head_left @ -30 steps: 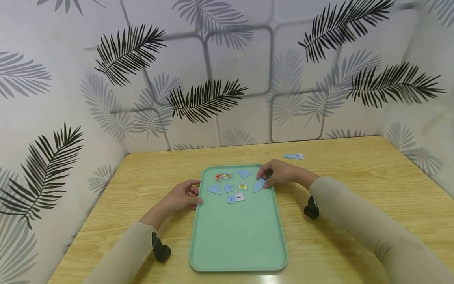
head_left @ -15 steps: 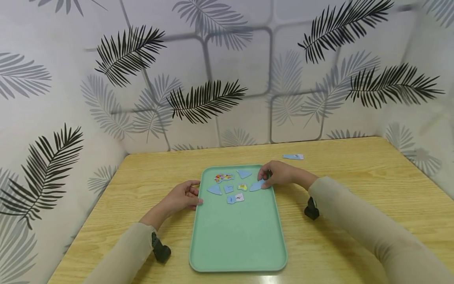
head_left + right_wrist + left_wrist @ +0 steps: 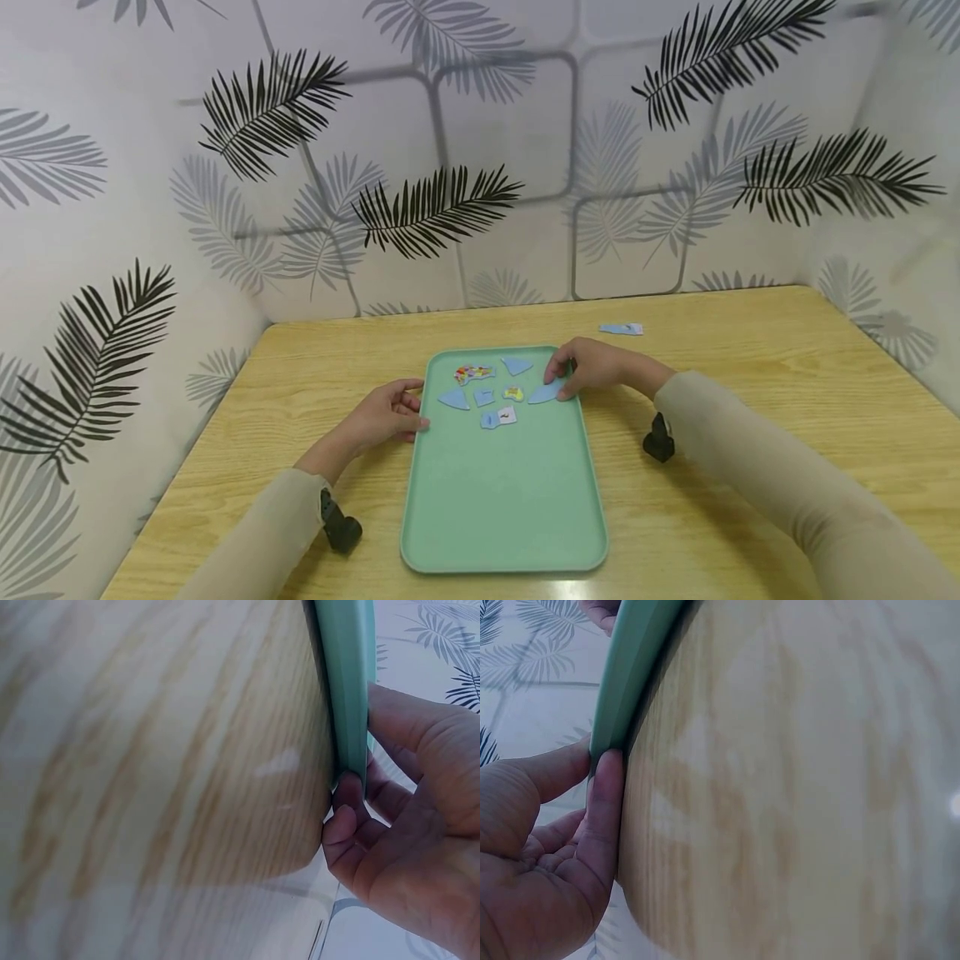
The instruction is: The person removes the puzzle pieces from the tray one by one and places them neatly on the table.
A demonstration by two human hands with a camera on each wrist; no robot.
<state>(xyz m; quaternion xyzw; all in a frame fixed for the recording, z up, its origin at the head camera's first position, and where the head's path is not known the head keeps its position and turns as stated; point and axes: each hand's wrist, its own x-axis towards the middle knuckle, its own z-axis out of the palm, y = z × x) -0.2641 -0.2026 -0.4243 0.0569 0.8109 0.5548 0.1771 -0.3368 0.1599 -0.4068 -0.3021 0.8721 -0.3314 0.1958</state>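
A green tray (image 3: pixel 502 508) lies on the wooden table, with several flat cut pieces of a picture near its far end. My left hand (image 3: pixel 386 414) grips the tray's left rim, thumb on top; in the left wrist view its fingers (image 3: pixel 606 795) curl at the rim's outer side. At the far right corner my right hand (image 3: pixel 588 365) reaches over the rim and pinches a pale blue puzzle piece (image 3: pixel 543 392) against the tray. In the right wrist view the wall hides that piece, while some fingers (image 3: pixel 346 825) bend outside the tray.
Near the held piece lie a yellow-patterned piece (image 3: pixel 513 393), a multicoloured piece (image 3: pixel 474 374) and blue pieces, including a triangular one (image 3: pixel 516 366). A long blue strip (image 3: pixel 621 329) lies on the table (image 3: pixel 720 350) beyond the tray. A patterned wall (image 3: pixel 495 250) stands behind.
The blue piece under my right hand has turned, its free end swinging left toward the yellow piece. The right fingers have shifted slightly; my left hand stays at the rim.
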